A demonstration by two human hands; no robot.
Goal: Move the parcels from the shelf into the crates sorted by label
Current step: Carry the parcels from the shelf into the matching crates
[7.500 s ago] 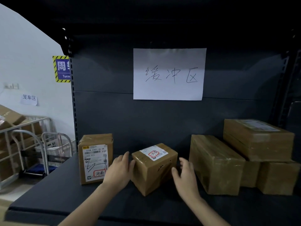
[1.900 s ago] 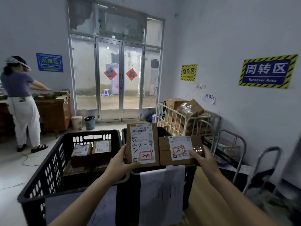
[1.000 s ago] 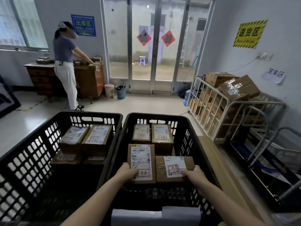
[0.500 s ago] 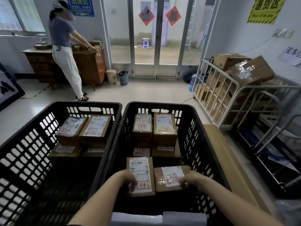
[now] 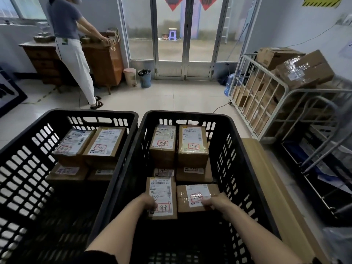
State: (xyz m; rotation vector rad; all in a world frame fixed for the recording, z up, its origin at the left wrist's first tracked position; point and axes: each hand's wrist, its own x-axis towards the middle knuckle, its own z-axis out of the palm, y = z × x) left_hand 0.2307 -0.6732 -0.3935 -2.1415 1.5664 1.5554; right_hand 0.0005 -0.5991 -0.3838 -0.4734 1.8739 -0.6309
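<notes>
Two black plastic crates stand side by side below me. Deep inside the right crate, my left hand grips a tall brown parcel with a white label and a red stamp. My right hand grips a smaller brown parcel beside it, also red-stamped. Both parcels lie low in the crate's near half, in front of a stack of several labelled parcels at its far end. The left crate holds several parcels with a different red stamp.
A metal cage trolley loaded with cartons stands at the right, and a metal hand cart is nearer. Another person works at a wooden desk at the back left. Glass doors are straight ahead.
I took two parcels from the shelf, turned to the crates and lowered both into the right crate. In the last half second they sank deeper toward the crate floor.
</notes>
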